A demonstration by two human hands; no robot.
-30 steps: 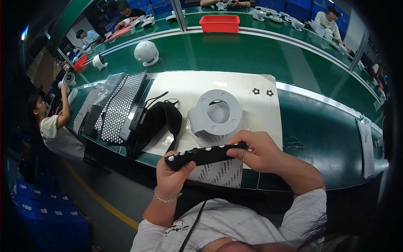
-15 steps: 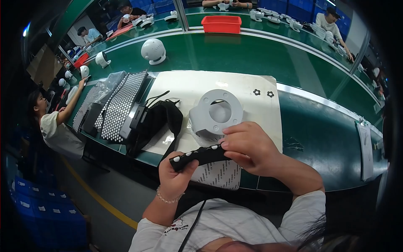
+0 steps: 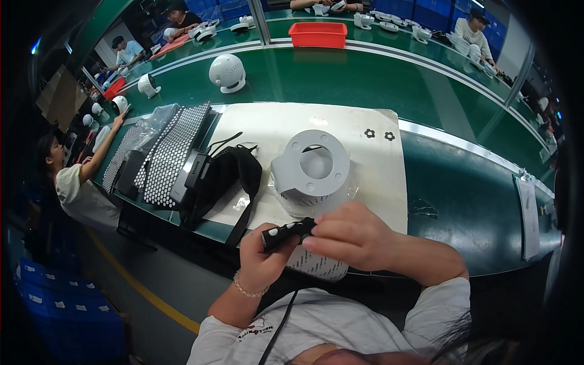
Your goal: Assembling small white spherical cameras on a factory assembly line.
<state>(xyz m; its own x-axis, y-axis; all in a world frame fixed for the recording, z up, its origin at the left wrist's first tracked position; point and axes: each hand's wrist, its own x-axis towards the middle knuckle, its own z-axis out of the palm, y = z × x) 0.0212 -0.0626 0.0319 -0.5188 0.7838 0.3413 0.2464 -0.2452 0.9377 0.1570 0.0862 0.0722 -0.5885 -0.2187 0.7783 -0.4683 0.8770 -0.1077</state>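
Your left hand [image 3: 263, 263] and right hand [image 3: 353, 237] both had their fingers closed around a black strip with white dots [image 3: 286, 233], held just above the near edge of the bench [image 3: 462, 182]. Beyond it stood a grey ring-shaped housing [image 3: 311, 171] on a white mat [image 3: 365, 158], with black straps [image 3: 228, 179] to the left.

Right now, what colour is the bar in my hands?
Black with white dots, the bar shows in the head view.

a red bin [image 3: 318, 34] sits beyond a white round fan [image 3: 227, 73].
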